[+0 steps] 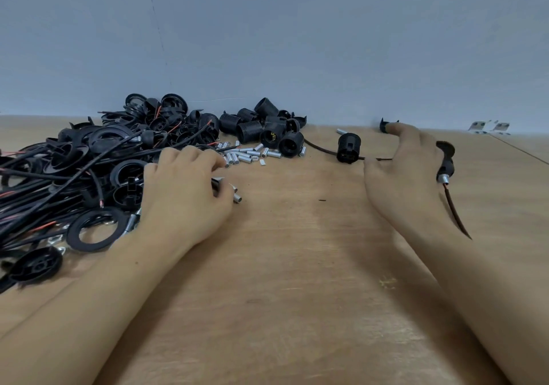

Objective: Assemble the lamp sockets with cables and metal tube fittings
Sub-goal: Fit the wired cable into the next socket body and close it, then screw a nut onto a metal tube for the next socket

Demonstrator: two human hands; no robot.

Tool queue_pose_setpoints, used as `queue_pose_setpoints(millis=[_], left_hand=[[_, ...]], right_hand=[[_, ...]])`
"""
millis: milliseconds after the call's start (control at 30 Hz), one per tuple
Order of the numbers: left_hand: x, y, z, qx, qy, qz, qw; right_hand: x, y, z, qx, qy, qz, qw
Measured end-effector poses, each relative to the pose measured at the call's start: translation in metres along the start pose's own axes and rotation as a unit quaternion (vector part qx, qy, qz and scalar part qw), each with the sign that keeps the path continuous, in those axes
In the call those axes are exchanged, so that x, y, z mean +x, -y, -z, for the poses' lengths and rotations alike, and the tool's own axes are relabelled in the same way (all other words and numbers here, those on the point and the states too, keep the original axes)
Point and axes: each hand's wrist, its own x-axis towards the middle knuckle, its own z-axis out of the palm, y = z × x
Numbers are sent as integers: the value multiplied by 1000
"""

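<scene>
My left hand (pixel 184 194) lies at the edge of a tangle of black cables and socket rings (pixel 89 170), its fingers curled down over a small silvery and dark piece (pixel 217 183) that looks like a metal tube. Loose metal tubes (pixel 249 156) are scattered just beyond its fingertips. My right hand (pixel 407 173) hovers with its fingers spread over a thin cable (pixel 319 148) that runs from a black lamp socket (pixel 348 147); the thumb is close to that cable. A socket cap with metal tube and cable (pixel 445 168) lies just to the right of this hand.
A heap of black threaded sockets (pixel 264 126) sits at the back by the grey wall. A lone black cap (pixel 383 125) and a single tube (pixel 341 131) lie behind my right hand. Bare wooden tabletop (pixel 297 266) stretches between my forearms.
</scene>
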Motion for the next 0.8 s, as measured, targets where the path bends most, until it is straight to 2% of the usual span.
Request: queue_pose_setpoints(millis=[100, 167, 367, 433, 500, 667, 800], left_hand=[[4, 5, 1, 46, 73, 22, 996], [5, 6, 0, 50, 94, 19, 994], [8, 9, -4, 65, 77, 8, 995], [10, 8, -5, 31, 68, -2, 997], [9, 4, -5, -6, 58, -28, 998], [33, -14, -5, -1, 28, -112, 993], [77, -28, -19, 65, 125, -145, 979]], right_hand=[[-4, 3, -4, 26, 36, 32, 999], [-8, 5, -6, 36, 58, 65, 996], [-22, 14, -11, 28, 149, 122, 981], [-24, 17, -13, 33, 160, 140, 977], [-25, 20, -13, 35, 165, 148, 974], [-28, 23, -13, 40, 171, 156, 972], [-29, 24, -12, 51, 182, 145, 971]])
